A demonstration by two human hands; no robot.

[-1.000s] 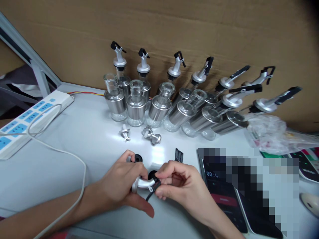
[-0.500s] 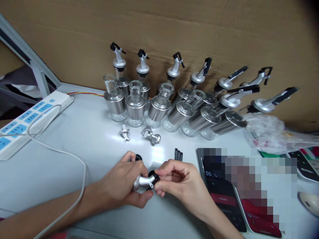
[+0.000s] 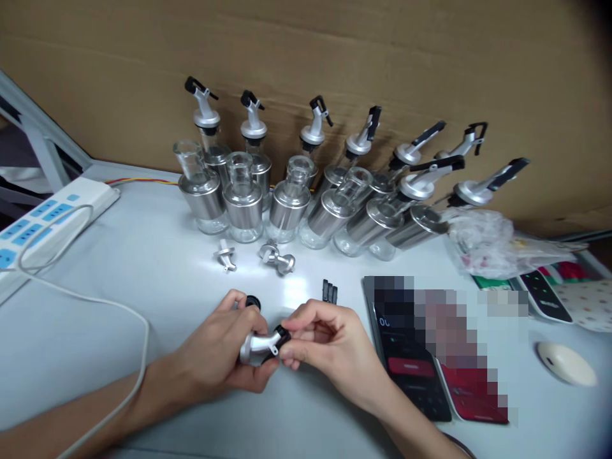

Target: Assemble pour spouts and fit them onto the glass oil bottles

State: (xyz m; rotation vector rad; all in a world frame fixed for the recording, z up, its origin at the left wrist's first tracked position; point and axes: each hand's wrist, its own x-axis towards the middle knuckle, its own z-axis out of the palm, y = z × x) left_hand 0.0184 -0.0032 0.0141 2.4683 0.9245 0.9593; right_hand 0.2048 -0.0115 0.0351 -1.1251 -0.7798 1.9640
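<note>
My left hand (image 3: pixel 215 350) is closed around a silver pour spout (image 3: pixel 258 345), its bent neck pointing right. At the neck's tip, my right hand (image 3: pixel 335 347) pinches a black flip cap (image 3: pixel 282 334) between thumb and fingers. The cap touches the tip; whether it is seated I cannot tell. A round black part (image 3: pixel 253 302) shows behind my left fingers, partly hidden. Beyond my hands lie a loose silver spout (image 3: pixel 225 257) and a small group of silver spouts (image 3: pixel 278 259). Several black caps (image 3: pixel 329 292) lie beyond my right hand.
Glass bottles with steel sleeves (image 3: pixel 243 207) stand in rows before a cardboard wall (image 3: pixel 287 44); some carry spouts. A white power strip (image 3: pixel 95 197) and cable (image 3: pixel 143 338) are at left. Phones (image 3: pixel 415 382), a plastic bag (image 3: pixel 482 239) and a pale mouse (image 3: pixel 567 363) lie at right.
The view has swung slightly right, so everything sits further left in the picture. Both hands keep their hold on the spout and cap, with only a slight shift of the cap at the tip.
</note>
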